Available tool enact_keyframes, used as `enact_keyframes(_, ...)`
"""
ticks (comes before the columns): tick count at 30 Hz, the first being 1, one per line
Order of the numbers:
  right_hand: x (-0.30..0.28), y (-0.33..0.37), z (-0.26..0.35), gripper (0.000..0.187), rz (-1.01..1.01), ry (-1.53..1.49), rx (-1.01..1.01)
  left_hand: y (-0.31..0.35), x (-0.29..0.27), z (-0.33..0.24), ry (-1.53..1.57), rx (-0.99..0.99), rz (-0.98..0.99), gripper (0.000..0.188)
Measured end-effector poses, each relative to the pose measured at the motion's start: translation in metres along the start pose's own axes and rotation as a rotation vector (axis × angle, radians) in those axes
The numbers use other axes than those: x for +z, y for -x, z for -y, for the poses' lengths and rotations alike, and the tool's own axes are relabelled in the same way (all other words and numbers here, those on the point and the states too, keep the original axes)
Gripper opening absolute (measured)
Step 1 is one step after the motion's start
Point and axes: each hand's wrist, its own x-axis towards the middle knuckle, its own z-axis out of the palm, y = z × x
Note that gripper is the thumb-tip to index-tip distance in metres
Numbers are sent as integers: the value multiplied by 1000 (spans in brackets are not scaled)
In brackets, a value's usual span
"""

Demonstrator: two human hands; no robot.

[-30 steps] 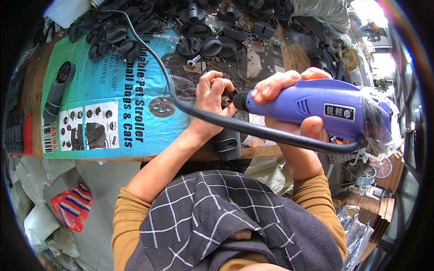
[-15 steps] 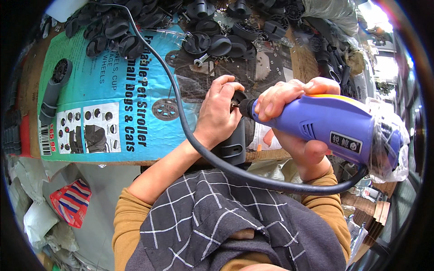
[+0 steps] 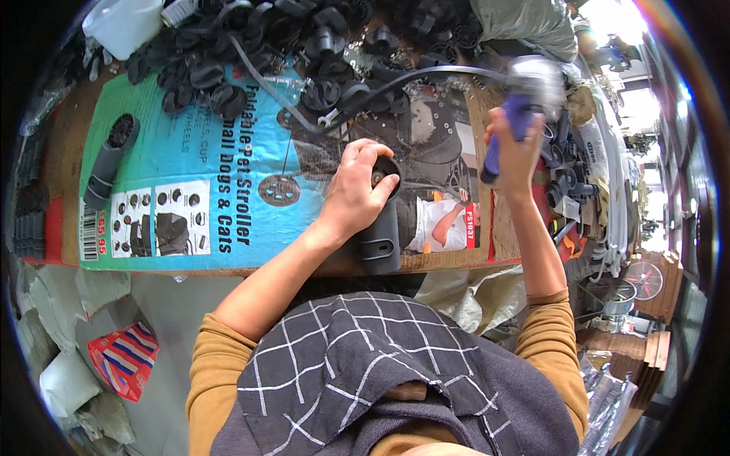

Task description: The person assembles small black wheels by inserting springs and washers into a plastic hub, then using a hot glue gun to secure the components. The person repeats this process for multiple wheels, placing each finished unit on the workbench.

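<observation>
My left hand [image 3: 351, 190] grips the upper end of a black plastic tube-like part [image 3: 380, 247], which lies on the printed cardboard at the table's front edge. The thumb rests beside a round recess in the part, where a small metal fastener [image 3: 378, 177] shows. Off to the right, my right hand [image 3: 519, 156] is closed around a purple electric screwdriver [image 3: 520, 114], smeared by motion and raised apart from the part. Its tip cannot be made out. A black cable [image 3: 426, 74] runs from the screwdriver towards the far left.
A similar black part [image 3: 112, 161] lies at the left on the blue-green cardboard [image 3: 251, 152]. Black plastic pieces [image 3: 319, 91] are heaped along the far side, with loose metal hardware among them. More dark tubes [image 3: 563, 182] lie at right; a white container [image 3: 125, 26] stands far left.
My right hand has pulled the screwdriver off the part, up and to the right, and turned it. The cable has swung to the far side. My left hand stays on the part.
</observation>
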Motion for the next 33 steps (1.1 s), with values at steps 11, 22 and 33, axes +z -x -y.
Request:
enact_keyframes(11,10,83,2,55,410,-330,309,-20,16,-41,-26,140,-188,25)
enact_keyframes(22,-148,-104,-144,34,-322,-699,569,-57,-283,42,-940,-150,-369,61)
enact_keyframes(33,6,-95,-76,20,351,147,-143,-20,-336,-4,-1098,-612,-79,84)
